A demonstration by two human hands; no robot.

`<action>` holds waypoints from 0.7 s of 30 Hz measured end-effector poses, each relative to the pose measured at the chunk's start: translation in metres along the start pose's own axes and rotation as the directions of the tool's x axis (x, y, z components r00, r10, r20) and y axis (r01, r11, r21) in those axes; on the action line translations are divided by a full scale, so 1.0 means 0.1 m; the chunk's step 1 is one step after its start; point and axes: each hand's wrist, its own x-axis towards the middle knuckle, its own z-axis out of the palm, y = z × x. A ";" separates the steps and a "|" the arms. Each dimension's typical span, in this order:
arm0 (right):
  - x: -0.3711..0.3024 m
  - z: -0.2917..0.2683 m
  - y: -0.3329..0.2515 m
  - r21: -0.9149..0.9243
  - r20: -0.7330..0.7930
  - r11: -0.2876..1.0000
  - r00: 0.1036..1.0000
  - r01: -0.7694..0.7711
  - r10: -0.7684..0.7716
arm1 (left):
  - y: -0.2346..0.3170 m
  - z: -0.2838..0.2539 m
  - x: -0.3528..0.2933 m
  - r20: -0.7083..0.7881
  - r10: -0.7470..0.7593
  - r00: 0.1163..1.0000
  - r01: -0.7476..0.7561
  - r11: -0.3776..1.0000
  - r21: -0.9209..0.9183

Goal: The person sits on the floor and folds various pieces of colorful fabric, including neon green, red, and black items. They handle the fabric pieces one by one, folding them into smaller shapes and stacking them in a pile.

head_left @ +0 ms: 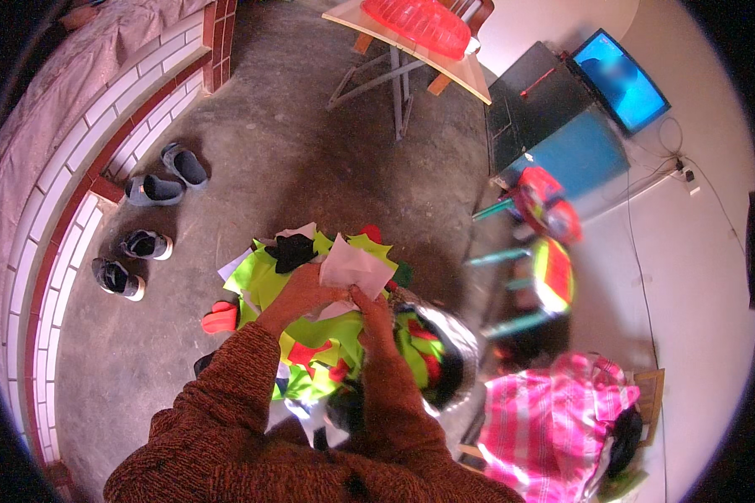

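Observation:
Both my hands are on a pale, squarish sheet [357, 267] of cloth or paper; which of the two I cannot tell. My left hand [304, 295] grips its left lower edge with closed fingers. At the lower right edge my right hand [367, 303] pinches it with the thumb on top. Under and around the hands lies a heap of lime-green cut pieces [264, 287], mixed with white and red ones. A black piece [294, 251] rests on top, beyond my left hand. A red rounded piece [220, 318] sits at the heap's left side.
Right of my right forearm stands a shiny round basin [466, 348] with green and red pieces. Farther right are stools [554, 277] and a pink checked cloth [545, 419]. Shoes [147, 245] and slippers [155, 191] lie left. A folding table [445, 67] stands ahead.

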 end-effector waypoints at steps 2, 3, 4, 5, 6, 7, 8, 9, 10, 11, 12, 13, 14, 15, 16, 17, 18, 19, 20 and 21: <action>0.01 -0.03 0.02 -0.015 0.018 0.999 0.999 0.031 -0.031 | -0.01 0.01 0.01 0.017 -0.050 0.999 0.050 0.998 0.036; 0.01 -0.02 0.01 -0.023 0.030 0.999 0.998 0.047 -0.047 | -0.05 0.00 0.01 0.037 -0.048 0.998 0.047 0.999 0.016; -0.01 -0.01 -0.01 -0.036 0.029 0.999 0.999 0.040 -0.039 | -0.07 -0.01 0.01 0.056 -0.045 0.997 0.045 0.999 -0.005; -0.08 0.08 -0.08 -0.048 0.030 0.998 0.999 0.029 -0.028 | -0.07 -0.01 0.00 0.043 -0.057 0.997 0.057 0.998 0.009; -0.11 0.13 -0.11 -0.060 0.031 0.998 0.999 0.019 -0.017 | -0.06 -0.01 -0.01 0.030 -0.069 0.997 0.069 0.997 0.024; -0.10 0.13 -0.10 -0.060 0.034 0.998 0.999 0.012 -0.009 | -0.06 -0.01 -0.02 0.016 -0.082 0.997 0.081 0.996 0.038; -0.09 0.12 -0.09 -0.061 0.032 0.998 0.999 0.008 -0.006 | -0.06 0.00 -0.02 0.011 -0.077 0.997 0.077 0.995 0.059; -0.08 0.10 -0.08 -0.062 0.030 0.998 1.000 0.004 -0.003 | -0.05 0.00 -0.01 0.005 -0.074 0.997 0.073 0.994 0.081; -0.08 0.09 -0.08 -0.082 0.028 0.997 1.000 0.004 -0.002 | -0.05 0.01 -0.01 -0.002 -0.070 0.998 0.069 0.992 0.102; -0.07 0.08 -0.06 -0.101 0.024 0.995 1.000 0.001 0.002 | -0.01 0.01 -0.03 -0.001 -0.088 0.996 0.088 0.992 0.087; -0.07 0.08 -0.05 -0.119 0.021 0.993 1.000 -0.002 0.005 | 0.07 0.00 -0.06 0.000 -0.107 0.994 0.106 0.992 0.072; -0.06 0.07 -0.05 -0.114 0.022 0.993 1.000 -0.013 0.016 | 0.10 -0.01 -0.07 0.002 -0.116 0.993 0.115 0.991 0.067; -0.06 0.07 -0.05 -0.111 0.026 0.994 0.999 -0.023 0.026 | 0.13 -0.02 -0.08 0.003 -0.124 0.992 0.123 0.990 0.062; -0.05 0.07 -0.04 -0.107 0.029 0.994 0.999 -0.033 0.037 | 0.13 -0.03 -0.08 0.004 -0.122 0.993 0.121 0.990 0.068; -0.06 0.08 -0.05 -0.081 0.042 0.996 0.999 -0.024 0.027 | 0.13 -0.04 -0.08 0.005 -0.120 0.993 0.119 0.990 0.073; -0.08 0.11 -0.05 -0.053 0.054 0.998 0.998 -0.016 0.019 | 0.12 -0.04 -0.08 -0.020 -0.093 0.996 0.094 0.992 0.085; -0.10 0.13 -0.05 -0.025 0.066 1.000 0.998 -0.009 0.010 | 0.09 -0.04 -0.07 -0.045 -0.065 0.997 0.069 0.993 0.098; -0.11 0.15 -0.05 -0.007 0.066 1.000 0.998 -0.012 0.012 | 0.06 -0.04 -0.06 -0.070 -0.037 0.997 0.044 0.993 0.112; -0.12 0.18 -0.06 0.011 0.065 1.000 0.998 -0.013 0.012 | 0.02 -0.04 -0.04 -0.080 -0.037 0.996 0.046 0.992 0.118; -0.12 0.19 -0.07 0.029 0.064 0.999 0.998 -0.014 0.012 | -0.01 -0.05 -0.03 -0.092 -0.037 0.995 0.048 0.991 0.124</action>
